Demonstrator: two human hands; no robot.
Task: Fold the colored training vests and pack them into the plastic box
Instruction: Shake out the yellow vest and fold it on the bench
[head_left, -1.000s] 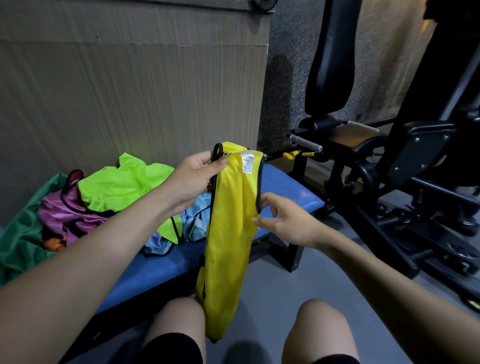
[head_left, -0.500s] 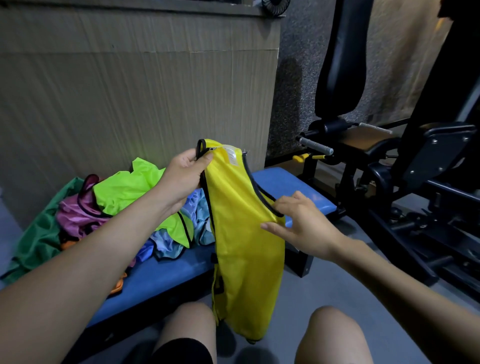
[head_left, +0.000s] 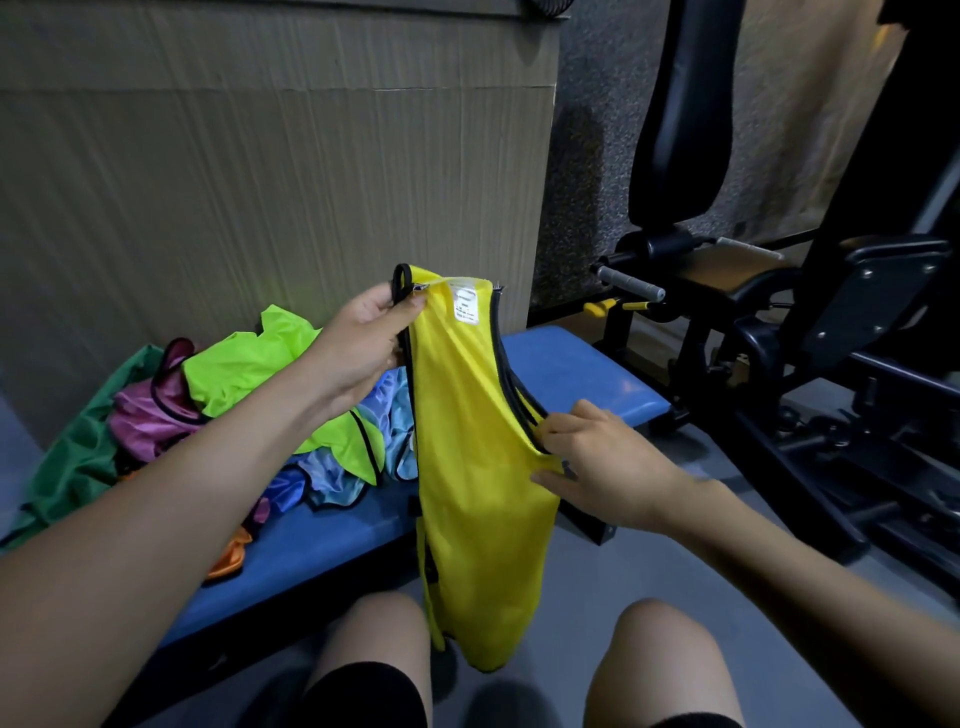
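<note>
Head view: left hand (head_left: 363, 343) and right hand (head_left: 597, 457) each pinch yellow vest (head_left: 478, 493), folding begun; next, halve it on table (head_left: 561, 364).

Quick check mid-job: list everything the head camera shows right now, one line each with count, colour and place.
yellow vest: one, yellow with black trim, held up over the knees
vest pile: several, lime, pink, light blue, orange, green, on the bench's left part
bench: one, blue pad, ahead
cardboard sheet: one, brown, against the wall behind
gym machine: one, black, right
plastic box: none in view
left hand: grip on the vest's top strap
right hand: grip pinching the vest's right armhole edge
knees: two, bottom
</note>
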